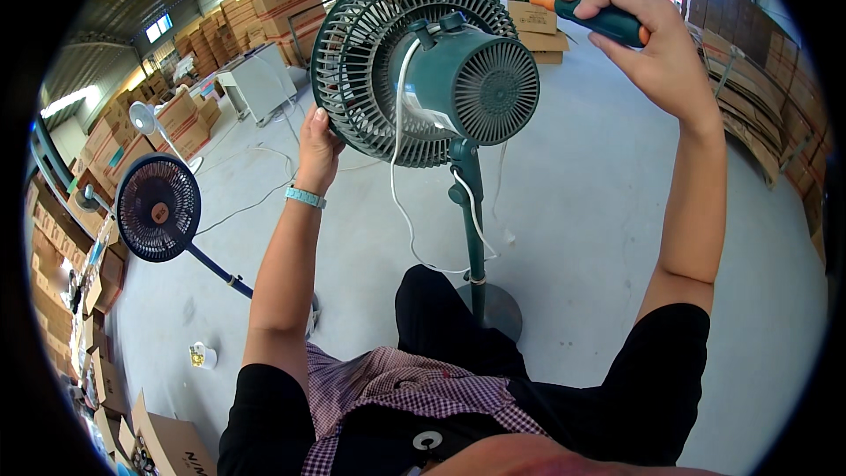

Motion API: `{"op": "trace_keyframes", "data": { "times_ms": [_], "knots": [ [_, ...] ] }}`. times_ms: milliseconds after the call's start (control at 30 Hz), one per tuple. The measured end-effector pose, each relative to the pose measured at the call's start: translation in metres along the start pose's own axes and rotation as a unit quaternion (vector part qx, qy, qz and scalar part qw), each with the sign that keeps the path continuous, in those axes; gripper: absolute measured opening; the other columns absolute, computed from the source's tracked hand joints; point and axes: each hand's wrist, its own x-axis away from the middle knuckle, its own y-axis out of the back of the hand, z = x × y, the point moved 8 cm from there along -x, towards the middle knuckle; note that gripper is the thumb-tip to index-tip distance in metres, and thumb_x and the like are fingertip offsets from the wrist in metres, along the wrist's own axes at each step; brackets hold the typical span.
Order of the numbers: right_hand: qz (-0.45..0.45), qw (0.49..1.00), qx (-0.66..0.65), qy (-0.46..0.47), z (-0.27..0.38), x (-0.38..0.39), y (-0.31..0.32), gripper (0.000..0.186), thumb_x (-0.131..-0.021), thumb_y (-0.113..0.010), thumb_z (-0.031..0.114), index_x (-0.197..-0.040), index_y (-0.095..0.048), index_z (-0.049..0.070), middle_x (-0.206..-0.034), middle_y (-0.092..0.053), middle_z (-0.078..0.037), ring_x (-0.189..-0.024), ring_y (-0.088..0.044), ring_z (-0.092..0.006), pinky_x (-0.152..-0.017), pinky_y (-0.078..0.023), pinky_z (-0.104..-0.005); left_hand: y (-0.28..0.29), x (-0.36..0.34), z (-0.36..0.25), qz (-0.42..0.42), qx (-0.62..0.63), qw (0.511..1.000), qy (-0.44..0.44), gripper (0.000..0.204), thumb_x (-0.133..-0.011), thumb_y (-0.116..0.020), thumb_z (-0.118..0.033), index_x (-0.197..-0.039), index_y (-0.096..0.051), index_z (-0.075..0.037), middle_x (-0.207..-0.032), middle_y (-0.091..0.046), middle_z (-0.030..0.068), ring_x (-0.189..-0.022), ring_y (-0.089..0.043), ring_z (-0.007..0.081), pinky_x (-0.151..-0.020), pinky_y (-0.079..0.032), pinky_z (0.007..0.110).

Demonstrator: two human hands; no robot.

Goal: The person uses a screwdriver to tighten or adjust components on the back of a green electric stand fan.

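Observation:
A dark green pedestal fan (pixel 498 88) stands in front of me with the back of its motor housing turned my way. My left hand (pixel 319 145) grips the lower left rim of its slatted grille (pixel 352 62); the fingertips go behind the rim. In my right hand (pixel 648 35) is a screwdriver (pixel 608 22) with a green and orange handle. Its shaft points left, and the tip reaches the upper right edge of the grille, where I cannot make out a screw. A white power cord (pixel 397 141) loops down from the motor past the pole (pixel 474 238).
A dark blue fan (pixel 159 211) stands to the left, near a small white fan (pixel 145 119). Farther back are a white cabinet (pixel 256 84) and stacked cartons (pixel 286 0). A small white tub (pixel 203 355) sits on the floor, and an open carton (pixel 172 436) lies at lower left. Flattened cardboard (pixel 740 115) leans at right.

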Motion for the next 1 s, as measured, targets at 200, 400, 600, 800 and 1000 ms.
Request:
{"op": "trace_keyframes", "data": {
  "times_ms": [200, 400, 600, 800, 1000],
  "knots": [
    [-0.232, 0.943, 0.062, -0.230, -0.055, 0.017, 0.039, 0.027, -0.086, -0.073, 0.031, -0.095, -0.067, 0.007, -0.077, -0.062, -0.002, -0.060, -0.059, -0.0062, -0.053, -0.046, -0.0201, -0.008, -0.001, -0.006, 0.003, 0.002, 1.000, -0.008, 0.060, -0.090, -0.056, -0.058, -0.128, -0.051, -0.011, -0.091, -0.062, -0.0071, -0.061, -0.047, -0.0004, -0.050, -0.031, 0.016],
    [-0.186, 0.943, 0.072, -0.267, -0.052, 0.014, 0.034, 0.029, -0.087, -0.071, 0.035, -0.097, -0.066, 0.008, -0.075, -0.061, 0.001, -0.061, -0.054, -0.0040, -0.054, -0.039, -0.0187, -0.004, 0.002, -0.002, -0.003, -0.002, 1.000, 0.012, 0.061, -0.091, -0.052, -0.056, -0.131, -0.047, -0.011, -0.108, -0.064, -0.0020, -0.084, -0.063, 0.0058, -0.067, -0.048, 0.019],
    [-0.159, 0.985, 0.057, -0.043, -0.028, 0.010, 0.034, 0.031, -0.088, -0.071, 0.032, -0.103, -0.064, 0.007, -0.076, -0.060, 0.003, -0.070, -0.053, -0.0066, -0.064, -0.042, -0.0206, -0.003, 0.002, -0.001, 0.004, -0.002, 1.000, 0.014, 0.063, -0.091, -0.053, -0.057, -0.133, -0.045, -0.011, -0.112, -0.063, -0.0010, -0.091, -0.063, 0.0080, -0.072, -0.050, 0.022],
    [-0.152, 0.928, 0.142, -0.310, -0.056, 0.036, 0.042, 0.031, -0.089, -0.069, 0.034, -0.102, -0.062, 0.007, -0.093, -0.061, 0.000, -0.084, -0.055, -0.0087, -0.070, -0.043, -0.0225, -0.006, -0.001, -0.001, 0.014, -0.006, 1.000, 0.014, 0.067, -0.088, -0.054, -0.062, -0.132, -0.047, -0.012, -0.110, -0.063, -0.0015, -0.089, -0.063, 0.0072, -0.068, -0.049, 0.020],
    [-0.146, 0.983, 0.023, -0.107, -0.021, 0.021, 0.023, 0.031, -0.089, -0.068, 0.029, -0.109, -0.059, 0.007, -0.097, -0.061, -0.001, -0.076, -0.057, -0.0098, -0.069, -0.045, -0.0231, -0.004, 0.003, -0.002, 0.009, -0.005, 1.000, 0.005, 0.066, -0.088, -0.054, -0.062, -0.131, -0.048, -0.012, -0.108, -0.063, -0.0024, -0.085, -0.062, 0.0055, -0.065, -0.047, 0.019]
  ]
}}
